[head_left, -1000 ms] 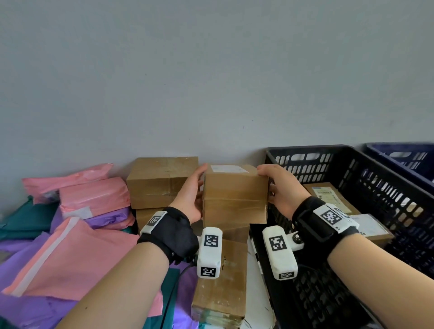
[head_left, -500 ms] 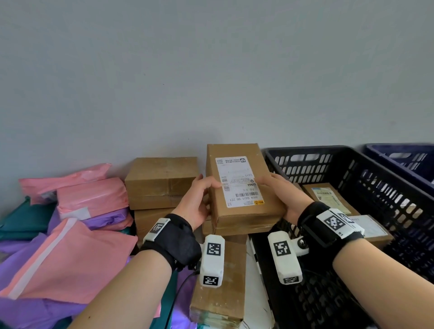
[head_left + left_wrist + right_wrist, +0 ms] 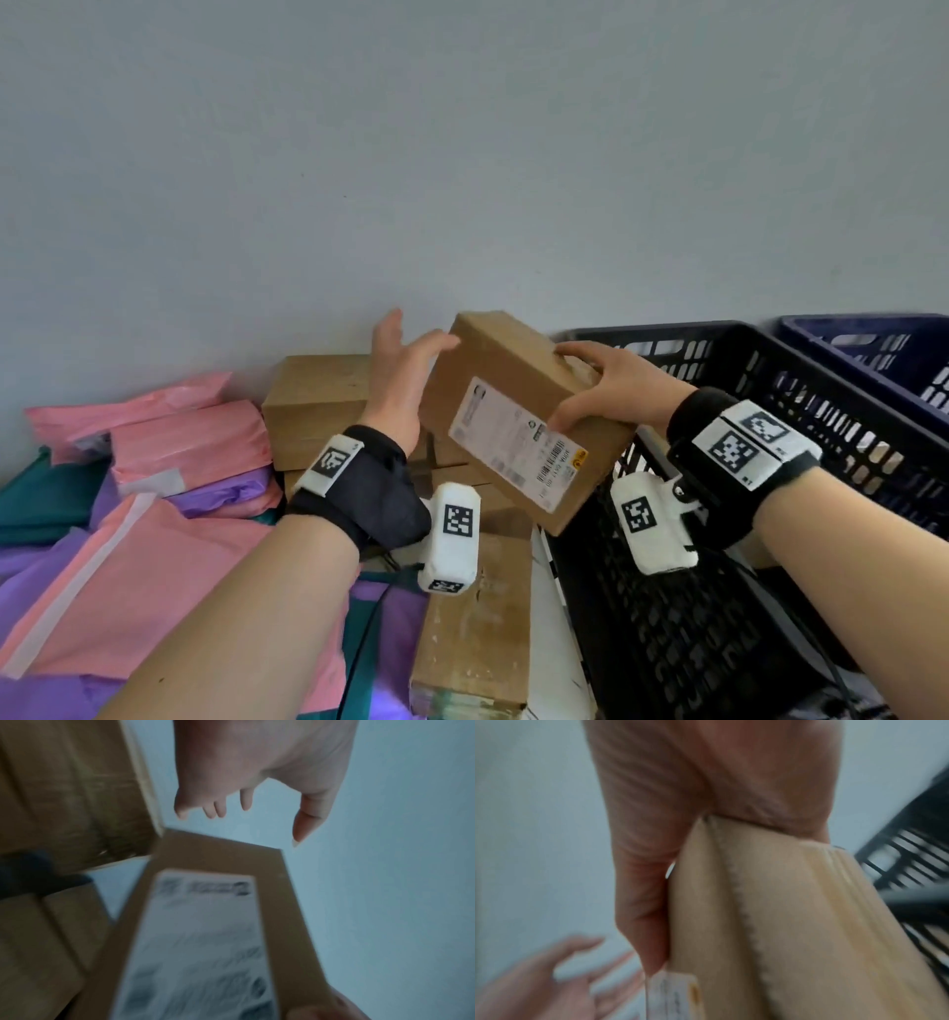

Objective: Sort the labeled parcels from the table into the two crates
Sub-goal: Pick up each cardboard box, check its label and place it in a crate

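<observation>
A brown cardboard parcel (image 3: 513, 406) with a white shipping label (image 3: 508, 447) hangs tilted in the air beside the black crate (image 3: 801, 406). My right hand (image 3: 611, 390) grips its right end, thumb on the label face and fingers over the top. In the right wrist view the parcel (image 3: 782, 923) fills the frame under my right hand (image 3: 680, 821). My left hand (image 3: 405, 360) is spread beside the parcel's upper left corner, fingers straight. The left wrist view shows the left hand (image 3: 257, 780) apart from the parcel (image 3: 205, 943).
More cardboard boxes (image 3: 318, 406) are stacked against the wall, with another box (image 3: 472, 637) near me. Pink mailers (image 3: 185, 442) and purple mailers (image 3: 226, 493) are heaped on the left. A blue crate (image 3: 883, 349) stands behind the black one.
The parcel has been lifted off the stack and tipped so its label faces me, then swung right toward the black crate. My left hand has let go and spread; the right still holds it.
</observation>
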### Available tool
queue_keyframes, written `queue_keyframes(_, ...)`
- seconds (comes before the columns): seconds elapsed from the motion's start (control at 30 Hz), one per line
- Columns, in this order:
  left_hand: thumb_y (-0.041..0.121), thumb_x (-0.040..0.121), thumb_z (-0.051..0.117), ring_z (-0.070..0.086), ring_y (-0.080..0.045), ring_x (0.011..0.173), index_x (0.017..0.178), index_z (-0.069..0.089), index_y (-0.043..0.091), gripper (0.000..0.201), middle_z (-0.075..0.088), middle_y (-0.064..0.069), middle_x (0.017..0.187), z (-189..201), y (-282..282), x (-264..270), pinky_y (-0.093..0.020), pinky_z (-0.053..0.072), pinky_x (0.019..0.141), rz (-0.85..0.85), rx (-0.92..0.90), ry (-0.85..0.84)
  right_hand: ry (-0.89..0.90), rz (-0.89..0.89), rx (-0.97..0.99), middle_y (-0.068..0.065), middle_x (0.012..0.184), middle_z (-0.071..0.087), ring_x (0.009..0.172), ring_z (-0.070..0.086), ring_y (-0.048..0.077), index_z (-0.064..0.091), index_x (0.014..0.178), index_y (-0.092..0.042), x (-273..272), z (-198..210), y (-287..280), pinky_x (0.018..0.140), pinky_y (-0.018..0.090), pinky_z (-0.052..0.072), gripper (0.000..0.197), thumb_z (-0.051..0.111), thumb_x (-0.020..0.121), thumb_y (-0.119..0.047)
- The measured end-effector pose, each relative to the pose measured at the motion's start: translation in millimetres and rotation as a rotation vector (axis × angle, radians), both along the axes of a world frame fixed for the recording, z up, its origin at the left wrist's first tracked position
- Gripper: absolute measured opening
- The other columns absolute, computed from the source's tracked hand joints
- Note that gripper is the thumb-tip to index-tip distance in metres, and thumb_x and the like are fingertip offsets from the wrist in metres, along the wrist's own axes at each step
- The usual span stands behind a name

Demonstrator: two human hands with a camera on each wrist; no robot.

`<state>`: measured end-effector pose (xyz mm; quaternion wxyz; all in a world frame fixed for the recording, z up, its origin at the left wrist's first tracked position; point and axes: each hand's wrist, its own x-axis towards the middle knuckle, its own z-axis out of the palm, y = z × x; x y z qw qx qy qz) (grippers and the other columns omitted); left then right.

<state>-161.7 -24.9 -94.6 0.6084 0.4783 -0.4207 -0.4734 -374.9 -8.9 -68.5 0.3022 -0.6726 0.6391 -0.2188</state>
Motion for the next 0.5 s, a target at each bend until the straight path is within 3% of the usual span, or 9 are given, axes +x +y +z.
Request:
queue_keyframes(0.07, 0.018, 0.077, 0.075, 0.032, -0.007, 0.131, 0.144, 0.037, 0.029, 0.077, 0.034, 0.006, 0.149, 19, 0, 2, -0.029, 0.028, 0.100, 0.018, -0.173, -0.189, 0.183, 0.096, -0.021, -0.003, 0.119, 0.052, 0.098, 0.059, 0.017, 0.036, 0.142, -0.037, 5, 5, 4, 0.085, 0.033, 0.054, 0.095, 0.086, 0.062, -0.030)
queue_keyframes(0.13, 0.022, 0.075, 0.079, 0.032, -0.006, 0.134, 0.143, 0.041, 0.030, 0.078, 0.036, 0.009, 0.149, 35, 1, 0, -0.030, 0.028, 0.107, -0.177, -0.265, -0.552, 0.283, 0.150, -0.010, -0.002, 0.122, 0.053, 0.102, 0.058, 0.018, 0.035, 0.142, -0.035, 10, 8, 7, 0.088, 0.033, 0.053, 0.096, 0.087, 0.061, -0.029)
queue_keyframes(0.2, 0.031, 0.071, 0.082, 0.029, -0.011, 0.138, 0.147, 0.034, 0.032, 0.090, 0.032, 0.010, 0.152, 41, 3, -5, -0.032, 0.026, 0.111, -0.480, -0.186, -0.980, 0.374, 0.198, -0.003, -0.004, 0.122, 0.051, 0.104, 0.055, 0.017, 0.034, 0.143, -0.033, 14, 10, 10, 0.087, 0.030, 0.051, 0.097, 0.087, 0.061, -0.029)
queue_keyframes(0.27, 0.035, 0.067, 0.085, 0.037, -0.014, 0.133, 0.148, 0.028, 0.033, 0.098, 0.035, 0.008, 0.150, 38, 4, -11, -0.034, 0.035, 0.109, -0.688, -0.081, -1.220, 0.465, 0.250, -0.006, -0.006, 0.124, 0.049, 0.106, 0.053, 0.016, 0.032, 0.143, -0.030, 17, 13, 12, 0.088, 0.029, 0.049, 0.100, 0.087, 0.060, -0.031)
queue_keyframes(0.33, 0.031, 0.064, 0.088, 0.048, -0.014, 0.122, 0.145, 0.030, 0.033, 0.100, 0.045, 0.008, 0.141, 30, 5, -14, -0.033, 0.044, 0.101, -0.788, -0.022, -1.211, 0.533, 0.291, -0.019, -0.006, 0.127, 0.050, 0.109, 0.053, 0.015, 0.034, 0.142, -0.029, 20, 17, 13, 0.092, 0.033, 0.050, 0.100, 0.088, 0.058, -0.033)
queue_keyframes(0.5, 0.026, 0.064, 0.088, 0.046, -0.017, 0.120, 0.150, 0.017, 0.033, 0.111, 0.041, 0.004, 0.140, 16, 5, -16, -0.031, 0.044, 0.099, -0.776, -0.007, -1.178, 0.569, 0.334, -0.061, -0.009, 0.123, 0.051, 0.110, 0.052, 0.014, 0.043, 0.135, -0.031, 19, 21, 15, 0.093, 0.033, 0.050, 0.088, 0.087, 0.059, -0.036)
